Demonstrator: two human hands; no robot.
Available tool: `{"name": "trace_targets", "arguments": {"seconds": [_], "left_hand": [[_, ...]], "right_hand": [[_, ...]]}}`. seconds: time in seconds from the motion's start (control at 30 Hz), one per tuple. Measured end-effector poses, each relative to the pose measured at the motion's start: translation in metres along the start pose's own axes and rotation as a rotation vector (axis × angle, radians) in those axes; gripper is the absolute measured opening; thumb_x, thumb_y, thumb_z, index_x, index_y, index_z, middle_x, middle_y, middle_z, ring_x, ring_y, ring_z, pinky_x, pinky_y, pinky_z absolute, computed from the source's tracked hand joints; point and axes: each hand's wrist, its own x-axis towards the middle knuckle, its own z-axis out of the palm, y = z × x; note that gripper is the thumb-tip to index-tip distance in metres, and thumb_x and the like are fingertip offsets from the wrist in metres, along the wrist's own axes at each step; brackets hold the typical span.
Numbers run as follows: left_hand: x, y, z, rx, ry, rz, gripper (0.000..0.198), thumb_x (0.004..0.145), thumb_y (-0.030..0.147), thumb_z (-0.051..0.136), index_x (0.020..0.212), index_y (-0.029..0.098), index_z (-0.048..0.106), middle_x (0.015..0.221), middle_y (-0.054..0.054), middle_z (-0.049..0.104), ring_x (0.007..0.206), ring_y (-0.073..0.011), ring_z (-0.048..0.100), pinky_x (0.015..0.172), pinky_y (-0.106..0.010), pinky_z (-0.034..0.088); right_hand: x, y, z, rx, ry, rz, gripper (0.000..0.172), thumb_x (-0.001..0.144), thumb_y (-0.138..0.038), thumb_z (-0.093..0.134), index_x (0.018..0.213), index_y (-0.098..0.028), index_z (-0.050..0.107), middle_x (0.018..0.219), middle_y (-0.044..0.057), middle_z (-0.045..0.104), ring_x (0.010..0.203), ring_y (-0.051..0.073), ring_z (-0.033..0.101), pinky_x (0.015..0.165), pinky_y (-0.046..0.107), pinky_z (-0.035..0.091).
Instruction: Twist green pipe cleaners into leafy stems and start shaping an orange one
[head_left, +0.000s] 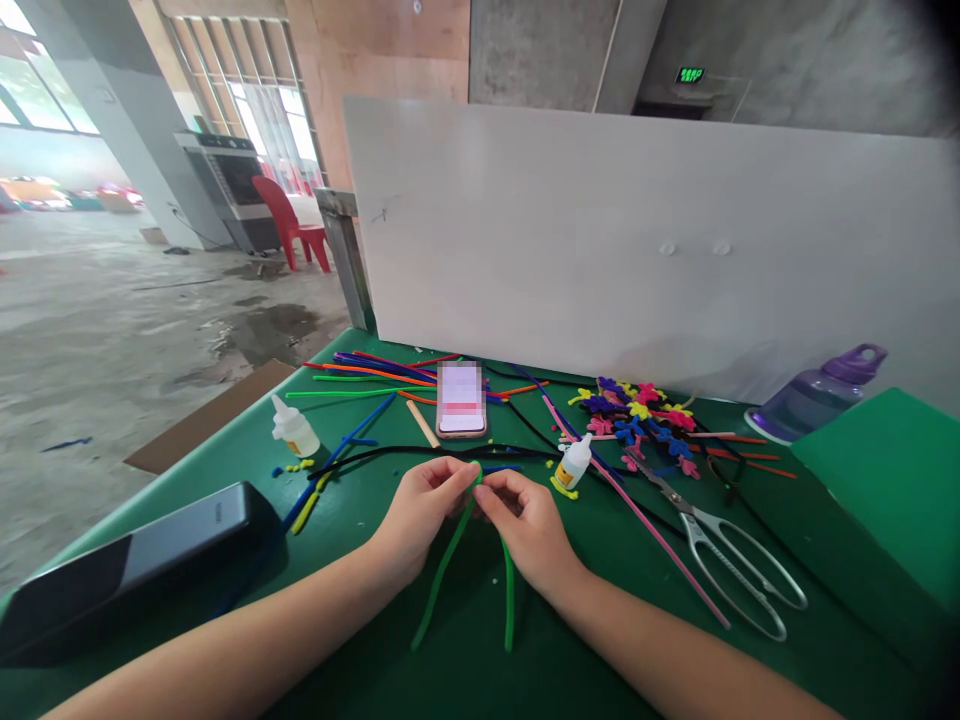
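A fuzzy green pipe cleaner (444,572) is pinched between both hands, bent at the top, its two ends hanging down toward me. My left hand (421,510) grips it near the bend with thumb and forefinger. Close beside it, my right hand (534,520) pinches the same pipe cleaner, fingertips almost touching the left ones. Just beyond the hands lie a black pipe cleaner (390,452) and a phone (461,400) with a lit screen. A small glue bottle (574,462) stands right of my right hand; another glue bottle (295,430) is farther left.
Large scissors (720,550) and a pile of colourful pipe-cleaner flowers (637,415) lie to the right. Behind them are a purple water bottle (817,393) and a green box-like object (892,480). A dark oblong case (142,565) sits left. A white board (600,240) borders the table's back.
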Motion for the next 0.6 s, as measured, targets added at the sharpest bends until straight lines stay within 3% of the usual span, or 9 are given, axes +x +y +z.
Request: {"name": "trace_targets", "arguments": {"seconds": [0.1,0.33,0.47,0.6], "left_hand": [[0.0002,0.0005,-0.0016,-0.033,-0.035,0.009,0.032,0.075,0.04,0.065,0.062,0.015,0.052,0.05,0.005,0.042,0.05,-0.0085,0.041,0.05,-0.02,0.03],[0.0,0.0027,-0.0058,0.092,-0.092,0.017,0.027,0.076,0.036,0.065,0.091,0.013,0.064,0.068,-0.002,0.059,0.063,-0.0127,0.05,0.06,-0.023,0.039],[0.0006,0.0033,-0.0061,0.134,-0.076,0.058,0.025,0.074,0.034,0.067,0.086,0.013,0.065,0.072,-0.002,0.061,0.061,-0.0112,0.048,0.057,-0.022,0.037],[0.0015,0.0023,-0.0071,0.153,-0.061,0.076,0.023,0.073,0.036,0.068,0.077,0.014,0.063,0.061,0.002,0.053,0.056,-0.0095,0.043,0.053,-0.02,0.032]], "right_hand": [[0.002,-0.0004,-0.0023,0.056,-0.014,0.004,0.022,0.083,-0.036,0.058,0.079,-0.016,0.063,0.069,0.001,0.061,0.065,0.014,0.057,0.063,0.025,0.045],[0.005,0.0005,-0.0075,0.101,-0.041,0.046,0.029,0.083,-0.043,0.055,0.073,-0.016,0.06,0.063,-0.001,0.057,0.054,0.011,0.051,0.054,0.024,0.042],[0.0042,0.002,-0.0078,0.087,-0.066,0.035,0.03,0.084,-0.044,0.054,0.072,-0.017,0.057,0.061,-0.002,0.054,0.051,0.01,0.049,0.052,0.023,0.04],[0.0019,0.0036,-0.0078,0.024,-0.069,0.02,0.028,0.085,-0.041,0.054,0.071,-0.017,0.058,0.054,-0.004,0.047,0.047,0.008,0.041,0.048,0.022,0.033]]}}
